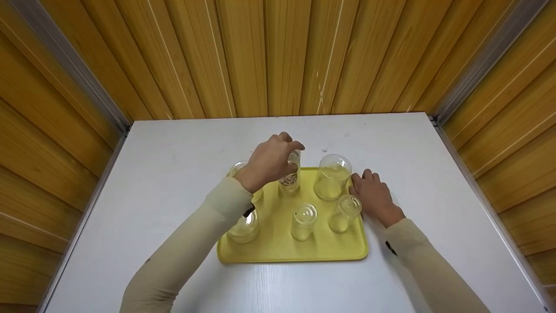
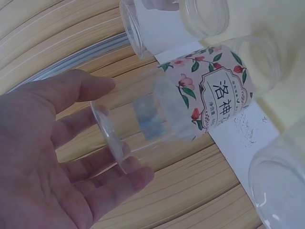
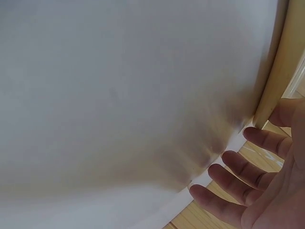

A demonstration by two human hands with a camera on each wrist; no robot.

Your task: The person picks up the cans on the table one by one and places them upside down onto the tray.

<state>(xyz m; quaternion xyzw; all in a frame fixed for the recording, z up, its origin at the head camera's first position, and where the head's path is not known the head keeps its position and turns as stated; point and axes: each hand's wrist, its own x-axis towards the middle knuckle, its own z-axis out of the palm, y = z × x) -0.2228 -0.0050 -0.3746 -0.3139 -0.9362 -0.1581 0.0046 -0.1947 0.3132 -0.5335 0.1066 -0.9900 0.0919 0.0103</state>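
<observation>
My left hand (image 1: 270,160) reaches over the back of a yellow tray (image 1: 278,251) and holds a tall clear jar by its upper end. In the left wrist view the jar (image 2: 205,90) has a pink floral label with dark characters, and my thumb and fingertips lie around its rim. My right hand (image 1: 374,193) is at the tray's right edge. Its thumb lies against the tray rim, seen edge-on in the right wrist view, while the other fingers (image 3: 238,167) spread loosely over the white tabletop.
Other clear glass containers stand on the tray: a wide one (image 1: 332,176) at back right, smaller ones at front right (image 1: 345,213) and front middle (image 1: 304,221), and one (image 1: 244,226) at front left. Another (image 1: 238,167) is partly behind my left wrist. Wood-look panels (image 1: 278,56) enclose the table.
</observation>
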